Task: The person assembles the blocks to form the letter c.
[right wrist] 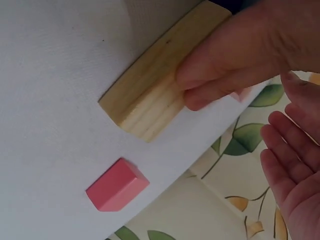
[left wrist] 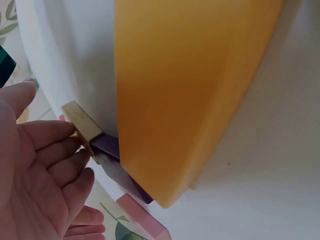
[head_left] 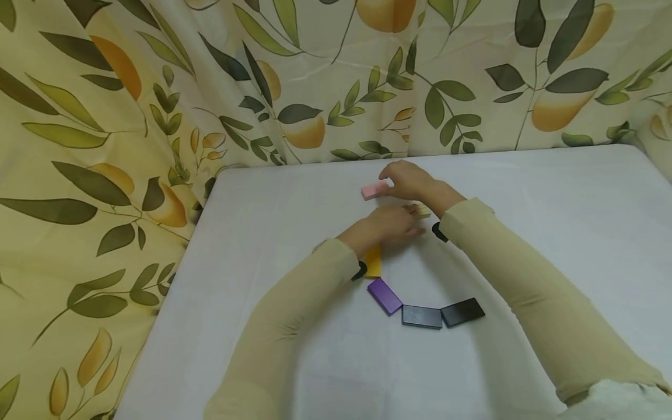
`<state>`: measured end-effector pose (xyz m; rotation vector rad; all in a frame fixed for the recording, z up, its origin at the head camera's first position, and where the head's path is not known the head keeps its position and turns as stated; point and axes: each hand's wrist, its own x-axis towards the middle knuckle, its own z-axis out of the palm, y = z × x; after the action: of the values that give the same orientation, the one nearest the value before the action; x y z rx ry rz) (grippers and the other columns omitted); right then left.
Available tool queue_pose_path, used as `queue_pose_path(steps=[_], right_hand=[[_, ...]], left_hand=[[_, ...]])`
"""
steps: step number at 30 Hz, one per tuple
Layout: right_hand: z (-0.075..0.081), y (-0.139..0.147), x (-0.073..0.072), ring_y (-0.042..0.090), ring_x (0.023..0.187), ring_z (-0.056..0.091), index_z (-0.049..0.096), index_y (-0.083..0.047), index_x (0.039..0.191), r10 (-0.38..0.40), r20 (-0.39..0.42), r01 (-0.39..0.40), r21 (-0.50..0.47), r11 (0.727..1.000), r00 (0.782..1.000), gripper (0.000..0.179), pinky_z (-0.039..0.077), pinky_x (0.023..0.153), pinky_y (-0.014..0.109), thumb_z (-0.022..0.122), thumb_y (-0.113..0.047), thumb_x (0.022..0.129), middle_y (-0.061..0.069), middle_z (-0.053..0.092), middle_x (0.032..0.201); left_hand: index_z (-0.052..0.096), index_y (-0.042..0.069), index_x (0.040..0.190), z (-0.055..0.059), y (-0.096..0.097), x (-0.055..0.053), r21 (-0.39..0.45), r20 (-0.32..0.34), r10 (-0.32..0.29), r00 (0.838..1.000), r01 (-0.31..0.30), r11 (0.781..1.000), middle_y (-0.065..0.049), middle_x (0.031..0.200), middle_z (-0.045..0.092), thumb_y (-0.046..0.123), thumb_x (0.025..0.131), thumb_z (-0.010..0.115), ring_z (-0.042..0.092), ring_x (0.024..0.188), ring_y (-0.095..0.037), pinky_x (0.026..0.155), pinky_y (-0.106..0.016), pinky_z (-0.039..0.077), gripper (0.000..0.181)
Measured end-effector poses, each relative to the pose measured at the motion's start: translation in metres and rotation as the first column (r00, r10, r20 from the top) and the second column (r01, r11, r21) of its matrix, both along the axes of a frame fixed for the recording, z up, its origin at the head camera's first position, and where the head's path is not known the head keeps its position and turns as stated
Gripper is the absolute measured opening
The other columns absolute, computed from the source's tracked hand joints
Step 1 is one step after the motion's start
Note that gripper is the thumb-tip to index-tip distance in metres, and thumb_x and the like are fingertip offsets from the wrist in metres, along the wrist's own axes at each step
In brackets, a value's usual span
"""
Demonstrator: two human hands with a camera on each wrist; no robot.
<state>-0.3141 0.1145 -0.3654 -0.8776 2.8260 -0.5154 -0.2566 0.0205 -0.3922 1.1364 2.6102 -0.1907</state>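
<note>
My left hand reaches over the table, its fingertips on the side of a pale wooden block. Its fingers are only slightly bent, and the thumb stands away from the block. A dark purple block adjoins the wooden one; from the head it is hidden under my left hand. Beyond it, my right hand hovers beside a light pink block, fingers loosely extended. The right wrist view also has a deeper pink block past the wooden one's end. An orange block stands under my left wrist.
Towards me a curve of blocks continues: purple, dark grey and black. They stand on a white-covered table. A curtain with a leaf and fruit print hangs behind its far edge and along the left.
</note>
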Motion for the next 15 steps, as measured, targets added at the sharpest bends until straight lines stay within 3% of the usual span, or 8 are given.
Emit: queue_pose_path(steps=[9, 15], right_hand=[[-0.011, -0.002, -0.005, 0.037, 0.104, 0.054, 0.063, 0.011, 0.106, 0.043, -0.039, -0.044, -0.023, 0.999, 0.998, 0.027, 0.038, 0.093, 0.046, 0.062, -0.004, 0.084, 0.024, 0.062, 0.106], [-0.021, -0.007, -0.017, 0.034, 0.098, 0.056, 0.064, 0.009, 0.104, 0.075, -0.035, -0.076, -0.024, 0.997, 0.997, 0.025, 0.040, 0.090, 0.044, 0.065, -0.005, 0.083, 0.022, 0.063, 0.102]], left_hand=[[0.053, 0.008, 0.127, 0.002, 0.001, -0.001, -0.005, -0.002, -0.002, 1.000, 0.002, 1.000, -0.002, 0.134, 0.047, 0.036, 0.100, 0.029, 0.053, 0.108, -0.015, 0.090, -0.024, 0.039, 0.045], [0.053, 0.011, 0.129, 0.000, 0.003, -0.002, -0.019, 0.020, 0.048, 0.999, -0.048, 0.999, 0.002, 0.139, 0.042, 0.039, 0.099, 0.030, 0.050, 0.112, -0.014, 0.089, -0.024, 0.039, 0.047]])
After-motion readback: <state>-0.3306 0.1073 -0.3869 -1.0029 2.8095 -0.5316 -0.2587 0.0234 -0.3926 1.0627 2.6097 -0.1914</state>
